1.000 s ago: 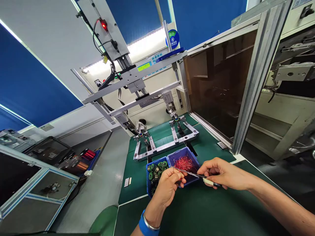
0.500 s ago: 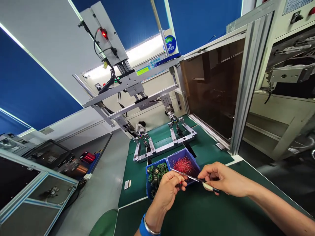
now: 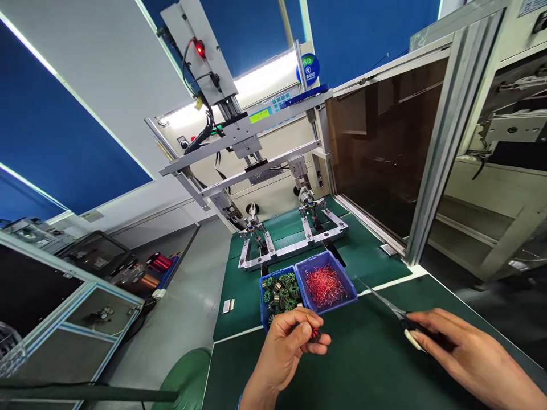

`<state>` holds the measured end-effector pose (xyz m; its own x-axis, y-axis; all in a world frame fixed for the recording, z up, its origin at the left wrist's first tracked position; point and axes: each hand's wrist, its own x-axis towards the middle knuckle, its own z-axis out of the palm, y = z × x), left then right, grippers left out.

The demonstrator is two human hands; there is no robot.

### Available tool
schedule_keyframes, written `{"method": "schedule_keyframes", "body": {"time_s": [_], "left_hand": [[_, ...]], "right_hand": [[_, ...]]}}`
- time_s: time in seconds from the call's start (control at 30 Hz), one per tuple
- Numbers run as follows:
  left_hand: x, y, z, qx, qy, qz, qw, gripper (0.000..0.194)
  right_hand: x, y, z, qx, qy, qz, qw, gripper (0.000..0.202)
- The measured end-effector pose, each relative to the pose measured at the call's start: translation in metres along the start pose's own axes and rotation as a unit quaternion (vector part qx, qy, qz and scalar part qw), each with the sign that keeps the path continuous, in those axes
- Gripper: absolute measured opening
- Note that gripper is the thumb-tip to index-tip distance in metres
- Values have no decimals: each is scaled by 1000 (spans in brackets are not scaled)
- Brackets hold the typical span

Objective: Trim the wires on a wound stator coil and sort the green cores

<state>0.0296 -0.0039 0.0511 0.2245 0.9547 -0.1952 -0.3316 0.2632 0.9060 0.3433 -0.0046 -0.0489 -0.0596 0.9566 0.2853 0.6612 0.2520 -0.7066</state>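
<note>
My left hand (image 3: 287, 343) pinches a small wound part with red wire (image 3: 315, 333) between thumb and fingers, just in front of the blue bin of green wound parts (image 3: 280, 292). My right hand (image 3: 457, 348) lies low over the green mat at the right and grips thin tweezers (image 3: 384, 303). Their tips point toward the blue bin of red wire scraps (image 3: 327, 283) but stop short of it.
A metal fixture frame (image 3: 294, 239) stands behind the bins under a winding machine's gantry (image 3: 243, 136). An open cabinet door with a dark panel (image 3: 380, 142) is at the right. Copper wire spools (image 3: 147, 273) sit at the left. Two small metal pieces (image 3: 228, 306) lie on the mat.
My right hand has drawn the tweezers away from my left hand, down and to the right. My left hand has kept hold of the small part and lowered slightly.
</note>
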Motion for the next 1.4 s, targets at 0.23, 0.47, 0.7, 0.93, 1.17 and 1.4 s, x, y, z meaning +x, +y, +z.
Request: {"method": "schedule_keyframes", "body": {"time_s": [0.23, 0.47, 0.7, 0.93, 1.17, 1.4], "left_hand": [[-6, -9, 5, -41, -113, -16, 993, 47], [-19, -22, 12, -43, -162, -36, 985, 57], [-30, -27, 14, -35, -151, -29, 988, 63], [-33, -42, 19, -37, -110, -3, 993, 52], [-39, -37, 22, 30, -22, 97, 995, 63], [-39, -44, 15, 31, -54, 83, 995, 37]], "right_hand": [[0, -51, -1, 60, -32, -110, 992, 20], [25, -140, 3, 301, -175, -188, 918, 12], [22, -146, 17, 358, -181, -186, 897, 14], [9, -145, 20, 277, -44, -216, 935, 17], [2, -148, 25, 229, 63, -242, 941, 17], [4, -153, 24, 225, 49, -253, 940, 22]]}}
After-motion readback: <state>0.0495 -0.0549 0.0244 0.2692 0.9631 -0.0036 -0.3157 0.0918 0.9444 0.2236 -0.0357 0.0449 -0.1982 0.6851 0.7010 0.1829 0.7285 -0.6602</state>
